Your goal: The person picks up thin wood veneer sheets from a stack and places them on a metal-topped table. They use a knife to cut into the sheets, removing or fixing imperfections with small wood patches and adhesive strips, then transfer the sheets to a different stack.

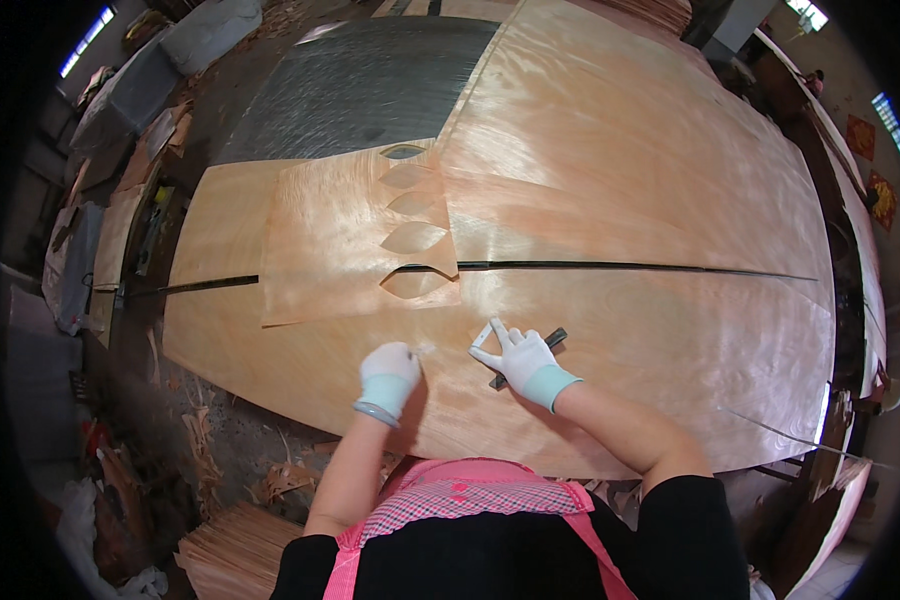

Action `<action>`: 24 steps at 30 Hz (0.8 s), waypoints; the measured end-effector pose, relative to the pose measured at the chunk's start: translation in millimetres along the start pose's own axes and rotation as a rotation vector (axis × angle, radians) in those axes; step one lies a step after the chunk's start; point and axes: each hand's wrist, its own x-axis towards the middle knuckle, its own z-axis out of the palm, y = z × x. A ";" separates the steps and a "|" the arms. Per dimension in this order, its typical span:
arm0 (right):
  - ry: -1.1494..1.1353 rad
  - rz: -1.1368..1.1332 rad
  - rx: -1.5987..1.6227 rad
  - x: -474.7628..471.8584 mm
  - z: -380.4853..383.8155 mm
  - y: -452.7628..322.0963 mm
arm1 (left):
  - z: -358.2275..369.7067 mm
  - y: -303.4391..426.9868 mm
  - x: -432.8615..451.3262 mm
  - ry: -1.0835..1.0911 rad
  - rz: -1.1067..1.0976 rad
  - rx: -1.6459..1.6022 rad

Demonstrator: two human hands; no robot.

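My right hand (526, 361), in a white glove with a pale blue cuff, lies on a large wood veneer sheet (645, 337). Its thumb and index finger span a short white strip (481, 334) and touch its two ends. A dark, narrow bar (557, 337) sticks out from under this hand on both sides. My left hand (388, 375), gloved alike, is curled low over the veneer to the left. By its fingertips is a small, blurred pale piece (425, 349); whether it is pinched cannot be told. Beyond both hands is a thinner veneer piece (330, 232) with several leaf-shaped cutouts.
A long black strip (592, 265) crosses the veneer and passes under the cut piece. Dark, glossy sheeting (367, 82) covers the far left area. Stacked veneer (232, 551) stands at lower left, near scraps on the floor (289, 480). A thin rod (787, 433) juts in at right.
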 end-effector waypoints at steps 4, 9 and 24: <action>0.004 0.101 0.350 -1.1 -6.3 24.0 | -24.4 28.9 3.2 -0.388 -0.212 -0.930; 0.194 0.535 0.882 -50.1 -1.4 60.2 | 10.1 92.8 -4.2 -0.663 -0.190 -1.288; -0.221 0.260 0.332 -71.1 12.3 20.4 | 49.4 124.3 -6.8 -0.748 -0.391 -1.395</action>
